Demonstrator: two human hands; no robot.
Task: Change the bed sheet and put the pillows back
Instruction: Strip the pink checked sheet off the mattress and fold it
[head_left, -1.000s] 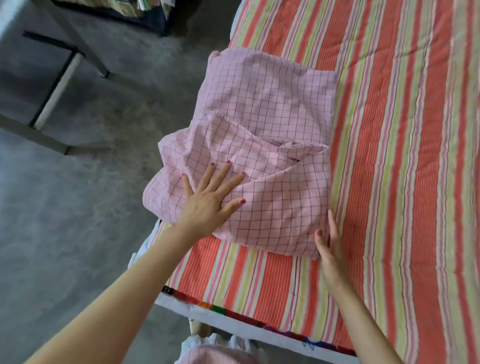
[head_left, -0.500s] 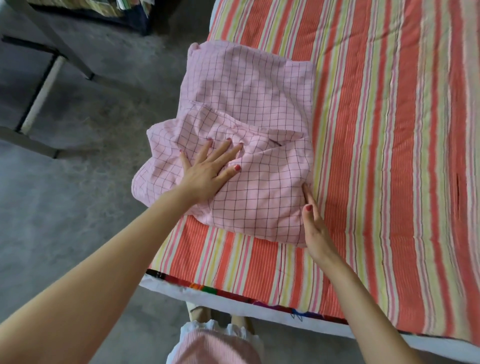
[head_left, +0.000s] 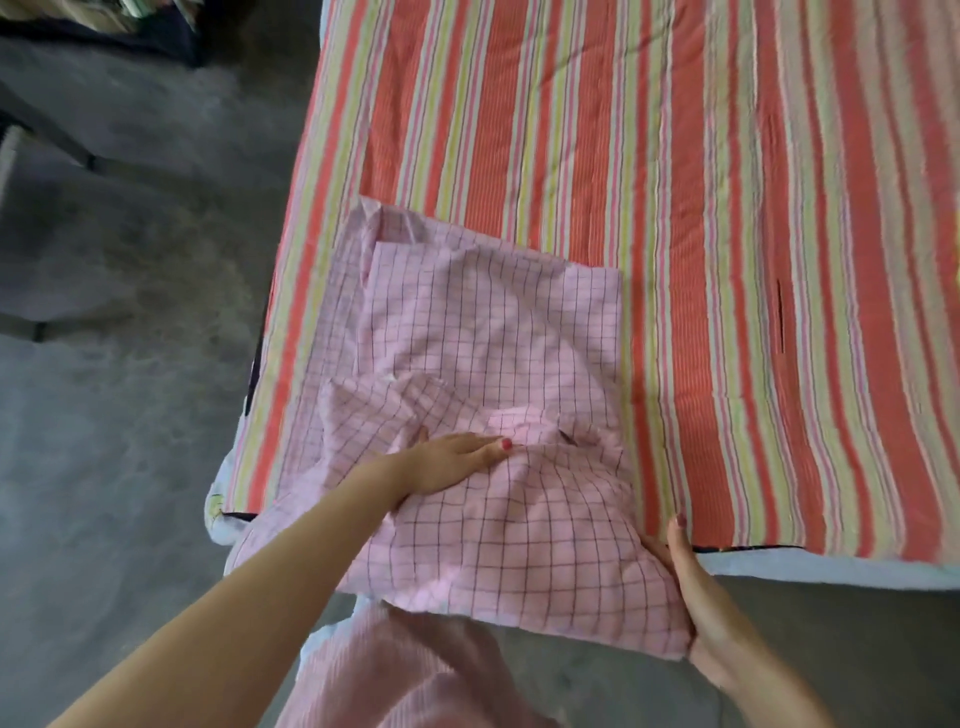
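Note:
A folded pink checked sheet (head_left: 493, 332) lies on the near left corner of the bed, on an orange, yellow and pink striped mattress cover (head_left: 675, 182). The sheet's near part hangs over the bed's front edge. My left hand (head_left: 447, 462) lies flat on top of the sheet's crumpled middle, fingers together and pointing right. My right hand (head_left: 696, 587) cups the sheet's near right corner from the side, thumb up along the fold and fingers tucked under the cloth.
Grey concrete floor (head_left: 130, 415) runs along the bed's left side and in front of it. Dark metal furniture legs (head_left: 52, 135) stand at the far left. The bed's white front edge (head_left: 831, 566) shows at the right. My pink garment (head_left: 405, 670) is below.
The sheet has slid toward me and now hangs over the bed's front edge. My right hand went from touching its side to cupping its near corner. The view shifted right.

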